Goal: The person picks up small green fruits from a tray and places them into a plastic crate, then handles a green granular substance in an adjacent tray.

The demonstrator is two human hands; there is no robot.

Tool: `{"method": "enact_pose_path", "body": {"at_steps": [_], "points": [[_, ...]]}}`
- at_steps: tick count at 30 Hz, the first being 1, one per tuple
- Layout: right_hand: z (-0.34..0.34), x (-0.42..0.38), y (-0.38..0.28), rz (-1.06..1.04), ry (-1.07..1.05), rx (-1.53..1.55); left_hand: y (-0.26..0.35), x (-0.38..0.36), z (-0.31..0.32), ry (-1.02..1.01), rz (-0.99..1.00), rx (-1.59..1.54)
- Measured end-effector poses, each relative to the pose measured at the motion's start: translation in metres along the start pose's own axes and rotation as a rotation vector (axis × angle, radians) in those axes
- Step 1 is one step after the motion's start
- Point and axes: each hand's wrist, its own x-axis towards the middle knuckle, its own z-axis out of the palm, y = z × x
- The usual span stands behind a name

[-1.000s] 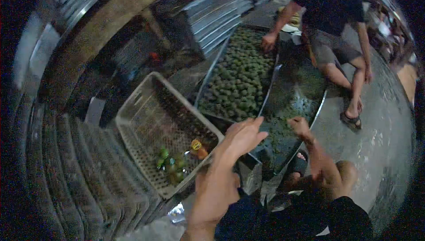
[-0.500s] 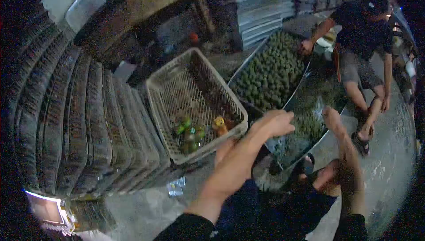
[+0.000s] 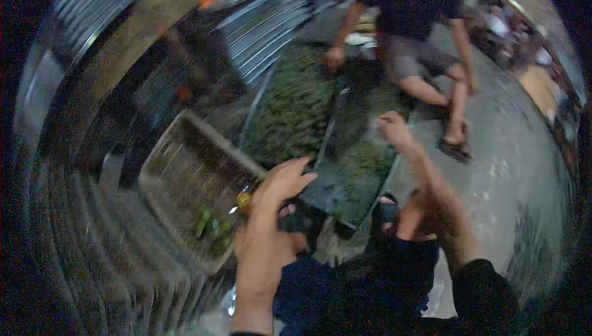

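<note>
My left hand hovers between a plastic crate and the near end of a metal tray, fingers stretched and thumb apart, with nothing seen in it. Over the right-hand tray my right hand is raised with curled fingers; what they hold, if anything, is too blurred to make out. Loose green material lies in that tray. The tray beside it is heaped with small green lumps. Inside the crate are green fruits and a yellow-topped item, close to my left wrist.
A co-worker sits beyond the trays, one hand at the heaped tray's edge. Stacked metal trays stand behind. Ribbed stacks rise at the left, near a wooden bench. Grey concrete floor spreads to the right.
The view has swung right, so the crate, trays and co-worker appear farther left. My left hand's fingers look more spread. My right hand stays curled and sits higher over its tray.
</note>
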Motion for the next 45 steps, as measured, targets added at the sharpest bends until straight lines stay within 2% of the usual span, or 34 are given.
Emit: {"method": "enact_pose_path", "body": {"at_steps": [2,4,5,6,8,9,11,12,14,15,19,21,22,25,27,28,30,31,33,34,36,37,38,40,41,42,44,45], "points": [[-0.007,0.010,0.004,-0.009,-0.019,-0.189,0.016,0.004,-0.009,-0.052,-0.032,0.024],[-0.004,-0.002,-0.004,0.117,-0.119,-0.031,0.007,0.015,0.000,-0.065,-0.024,0.000],[-0.002,0.003,0.012,0.033,-0.151,-0.154,0.010,0.019,0.000,-0.079,0.025,0.010],[-0.002,0.009,0.020,-0.048,-0.192,-0.280,0.016,0.020,-0.005,-0.094,-0.020,0.007],[0.001,0.003,0.009,-0.125,-0.078,-0.585,0.020,0.020,-0.005,-0.121,-0.047,0.010],[0.004,0.003,0.010,-0.115,-0.055,-0.581,0.020,0.021,-0.003,-0.120,-0.055,0.030],[0.009,0.008,0.016,-0.256,0.098,-0.661,0.032,0.024,-0.008,-0.137,-0.117,0.035],[0.015,0.005,0.021,-0.258,0.110,-0.663,0.027,0.019,-0.009,-0.134,-0.106,0.038],[0.015,0.009,0.038,-0.402,-0.048,-0.545,0.023,0.020,-0.005,-0.102,-0.072,0.004],[0.014,0.014,0.039,-0.296,-0.169,-0.649,0.032,0.016,-0.011,-0.115,-0.093,0.027],[0.018,0.020,0.045,-0.267,-0.033,-0.814,0.026,0.019,-0.001,-0.121,-0.076,0.026],[0.015,0.019,0.044,-0.283,-0.245,-0.810,0.026,0.019,0.000,-0.124,-0.061,0.025],[0.015,0.019,0.042,-0.284,-0.239,-0.808,0.029,0.019,-0.002,-0.123,-0.056,0.030],[0.010,0.010,0.028,-0.355,-0.257,-0.783,0.036,0.017,-0.004,-0.141,-0.067,0.060],[0.004,-0.005,0.007,-0.200,-0.062,-0.637,0.033,0.018,0.000,-0.159,-0.083,0.039],[0.004,-0.005,0.004,-0.196,-0.058,-0.635,0.034,0.018,0.000,-0.162,-0.080,0.041],[0.005,-0.002,-0.002,-0.213,0.148,-0.582,0.037,0.019,-0.001,-0.179,-0.139,0.037],[0.005,0.001,0.002,-0.214,0.150,-0.581,0.032,0.021,0.002,-0.177,-0.138,0.039],[0.007,0.010,0.012,-0.283,0.290,-0.506,0.016,0.026,0.013,-0.122,-0.005,0.090],[0.004,0.014,0.018,-0.284,0.287,-0.506,0.022,0.025,0.010,-0.121,-0.007,0.090],[-0.007,0.020,0.026,-0.201,0.040,0.006,0.034,0.022,0.006,-0.140,-0.037,0.118],[-0.013,0.019,0.017,-0.105,0.009,0.368,0.035,0.022,0.006,-0.140,-0.042,0.116],[-0.020,0.017,0.008,-0.104,0.006,0.367,0.035,0.022,0.006,-0.147,-0.034,0.100],[-0.030,0.013,-0.007,0.086,0.157,0.614,0.037,0.022,0.008,-0.150,-0.026,0.084],[-0.029,0.015,-0.007,0.140,0.162,0.716,0.039,0.022,0.009,-0.153,-0.034,0.104],[-0.029,0.021,0.000,0.138,0.160,0.717,0.040,0.022,0.010,-0.155,-0.043,0.125],[-0.028,0.029,0.014,0.191,0.120,0.364,0.044,0.023,0.011,-0.159,-0.041,0.126],[-0.025,0.028,0.011,0.196,0.108,0.370,0.044,0.023,0.011,-0.163,-0.039,0.124]]}}
